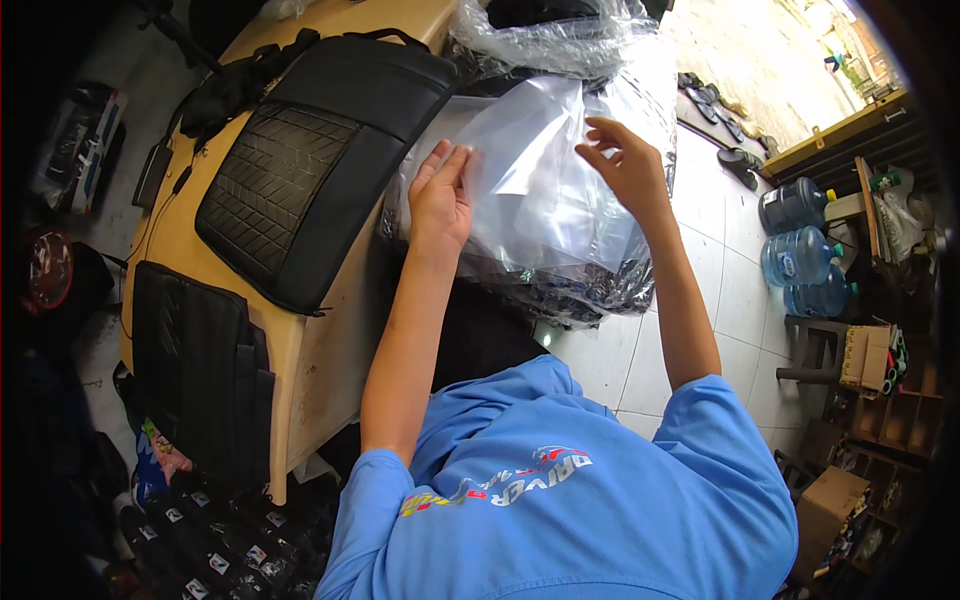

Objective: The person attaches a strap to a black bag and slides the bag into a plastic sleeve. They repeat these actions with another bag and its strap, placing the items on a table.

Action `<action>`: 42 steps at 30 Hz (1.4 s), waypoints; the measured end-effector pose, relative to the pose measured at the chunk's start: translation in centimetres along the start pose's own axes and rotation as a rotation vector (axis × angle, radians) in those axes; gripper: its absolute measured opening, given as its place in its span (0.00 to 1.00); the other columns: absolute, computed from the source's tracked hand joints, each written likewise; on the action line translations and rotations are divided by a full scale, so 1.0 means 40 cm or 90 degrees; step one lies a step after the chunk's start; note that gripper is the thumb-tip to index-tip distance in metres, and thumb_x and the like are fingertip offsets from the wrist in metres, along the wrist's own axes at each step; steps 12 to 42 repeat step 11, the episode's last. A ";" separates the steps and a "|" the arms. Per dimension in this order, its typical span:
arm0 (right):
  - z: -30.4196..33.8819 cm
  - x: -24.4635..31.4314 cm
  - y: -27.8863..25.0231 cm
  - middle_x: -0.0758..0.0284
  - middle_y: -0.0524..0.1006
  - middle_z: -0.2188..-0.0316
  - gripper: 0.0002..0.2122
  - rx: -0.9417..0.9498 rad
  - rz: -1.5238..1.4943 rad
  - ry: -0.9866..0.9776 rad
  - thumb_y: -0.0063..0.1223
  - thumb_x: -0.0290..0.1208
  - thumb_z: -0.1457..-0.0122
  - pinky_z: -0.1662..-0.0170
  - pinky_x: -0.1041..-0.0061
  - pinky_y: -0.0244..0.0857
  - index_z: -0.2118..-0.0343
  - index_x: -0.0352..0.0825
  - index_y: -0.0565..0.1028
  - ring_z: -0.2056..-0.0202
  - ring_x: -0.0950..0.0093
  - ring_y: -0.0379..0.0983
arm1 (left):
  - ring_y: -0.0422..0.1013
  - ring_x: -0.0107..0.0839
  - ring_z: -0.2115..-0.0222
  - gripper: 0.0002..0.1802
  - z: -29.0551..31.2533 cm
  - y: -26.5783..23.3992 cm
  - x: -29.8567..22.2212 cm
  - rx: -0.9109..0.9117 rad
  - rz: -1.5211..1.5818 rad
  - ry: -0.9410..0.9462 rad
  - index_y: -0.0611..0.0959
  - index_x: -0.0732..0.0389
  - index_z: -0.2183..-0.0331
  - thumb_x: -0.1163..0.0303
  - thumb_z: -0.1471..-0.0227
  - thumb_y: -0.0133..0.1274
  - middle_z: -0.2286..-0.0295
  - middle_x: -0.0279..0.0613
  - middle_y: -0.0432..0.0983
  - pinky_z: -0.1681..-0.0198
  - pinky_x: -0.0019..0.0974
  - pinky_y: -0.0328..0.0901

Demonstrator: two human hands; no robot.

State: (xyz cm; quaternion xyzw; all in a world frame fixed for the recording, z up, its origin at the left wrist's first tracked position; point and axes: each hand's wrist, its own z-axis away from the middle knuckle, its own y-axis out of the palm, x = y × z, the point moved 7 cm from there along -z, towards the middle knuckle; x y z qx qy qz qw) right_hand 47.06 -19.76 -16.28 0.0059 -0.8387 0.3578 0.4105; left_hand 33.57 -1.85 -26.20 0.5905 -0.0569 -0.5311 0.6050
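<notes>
Cluttered workshop with a wooden table (330,350) bearing black seat cushions (320,150): beside it, the left hand (440,195) lies flat, steadying a clear plastic bag (535,190), while the right hand (625,165) pinches its upper edge, apparently separating the layers.

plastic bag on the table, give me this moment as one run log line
left hand flat on clear plastic bag | right hand pinching bag's upper edge | black seat cushion beside on wooden table
</notes>
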 end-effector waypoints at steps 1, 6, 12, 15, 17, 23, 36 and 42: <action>0.010 0.034 -0.017 0.60 0.77 0.66 0.16 -0.061 0.072 -0.104 0.63 0.34 0.53 0.63 0.75 0.68 0.62 0.33 0.76 0.64 0.67 0.75 | 0.73 0.33 0.64 0.18 0.001 0.005 -0.002 -0.025 -0.055 0.006 0.69 0.65 0.57 0.76 0.51 0.54 0.63 0.43 0.72 0.62 0.30 0.71; 0.065 0.232 0.044 0.59 0.73 0.57 0.25 0.011 0.044 -0.232 0.65 0.37 0.57 0.53 0.68 0.65 0.53 0.38 0.71 0.56 0.61 0.70 | 0.72 0.33 0.65 0.25 -0.019 0.039 -0.002 0.086 0.076 -0.024 0.66 0.67 0.53 0.77 0.53 0.56 0.65 0.46 0.72 0.63 0.35 0.70; 0.056 0.200 0.103 0.59 0.68 0.49 0.31 0.100 -0.001 -0.194 0.67 0.37 0.59 0.49 0.66 0.62 0.48 0.41 0.68 0.49 0.63 0.66 | 0.73 0.39 0.67 0.30 -0.057 0.042 -0.026 0.165 -0.073 0.085 0.65 0.67 0.51 0.63 0.52 0.56 0.66 0.44 0.74 0.60 0.38 0.69; 0.056 0.200 0.103 0.59 0.68 0.49 0.31 0.100 -0.001 -0.194 0.67 0.37 0.59 0.49 0.66 0.62 0.48 0.41 0.68 0.49 0.63 0.66 | 0.73 0.39 0.67 0.30 -0.057 0.042 -0.026 0.165 -0.073 0.085 0.65 0.67 0.51 0.63 0.52 0.56 0.66 0.44 0.74 0.60 0.38 0.69; 0.056 0.200 0.103 0.59 0.68 0.49 0.31 0.100 -0.001 -0.194 0.67 0.37 0.59 0.49 0.66 0.62 0.48 0.41 0.68 0.49 0.63 0.66 | 0.73 0.39 0.67 0.30 -0.057 0.042 -0.026 0.165 -0.073 0.085 0.65 0.67 0.51 0.63 0.52 0.56 0.66 0.44 0.74 0.60 0.38 0.69; 0.056 0.200 0.103 0.59 0.68 0.49 0.31 0.100 -0.001 -0.194 0.67 0.37 0.59 0.49 0.66 0.62 0.48 0.41 0.68 0.49 0.63 0.66 | 0.73 0.39 0.67 0.30 -0.057 0.042 -0.026 0.165 -0.073 0.085 0.65 0.67 0.51 0.63 0.52 0.56 0.66 0.44 0.74 0.60 0.38 0.69; 0.056 0.200 0.103 0.59 0.68 0.49 0.31 0.100 -0.001 -0.194 0.67 0.37 0.59 0.49 0.66 0.62 0.48 0.41 0.68 0.49 0.63 0.66 | 0.73 0.39 0.67 0.30 -0.057 0.042 -0.026 0.165 -0.073 0.085 0.65 0.67 0.51 0.63 0.52 0.56 0.66 0.44 0.74 0.60 0.38 0.69; 0.056 0.200 0.103 0.59 0.68 0.49 0.31 0.100 -0.001 -0.194 0.67 0.37 0.59 0.49 0.66 0.62 0.48 0.41 0.68 0.49 0.63 0.66 | 0.73 0.39 0.67 0.30 -0.057 0.042 -0.026 0.165 -0.073 0.085 0.65 0.67 0.51 0.63 0.52 0.56 0.66 0.44 0.74 0.60 0.38 0.69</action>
